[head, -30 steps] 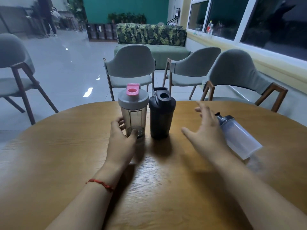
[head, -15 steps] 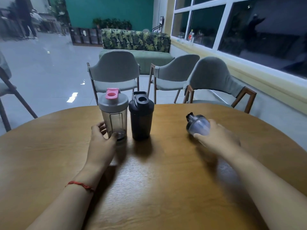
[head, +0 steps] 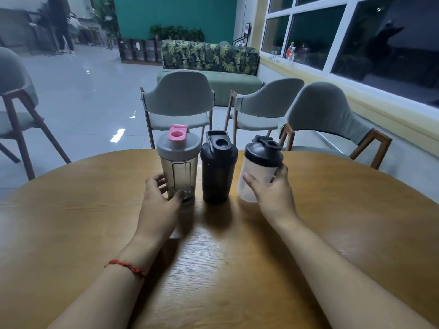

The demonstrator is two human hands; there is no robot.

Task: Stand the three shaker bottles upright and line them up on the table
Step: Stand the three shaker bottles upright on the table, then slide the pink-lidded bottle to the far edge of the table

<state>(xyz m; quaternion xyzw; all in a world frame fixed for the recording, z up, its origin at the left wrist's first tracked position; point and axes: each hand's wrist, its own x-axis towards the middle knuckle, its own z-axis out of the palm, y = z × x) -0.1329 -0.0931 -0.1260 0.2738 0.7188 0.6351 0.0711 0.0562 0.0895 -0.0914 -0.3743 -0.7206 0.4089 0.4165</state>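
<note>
Fingers (head: 280, 172) grip frosted bottle (head: 257, 176); wooden table (head: 237, 269); chairs (head: 178, 105) behind

3 shaker bottles upright in a row on wooden table (head: 332, 222), left hand (head: 159, 205) gripping smoky bottle (head: 178, 162), black bottle (head: 218, 167) between, right hand (head: 273, 195) gripping frosted bottle (head: 259, 172)

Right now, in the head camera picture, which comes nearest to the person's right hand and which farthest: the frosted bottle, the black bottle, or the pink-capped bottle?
1. Frosted bottle: in the grip of the right hand, at the right end of the row.
2. Black bottle: in the middle, just left of that hand, untouched.
3. Pink-capped bottle: at the left end, with the left hand on its base.
</note>
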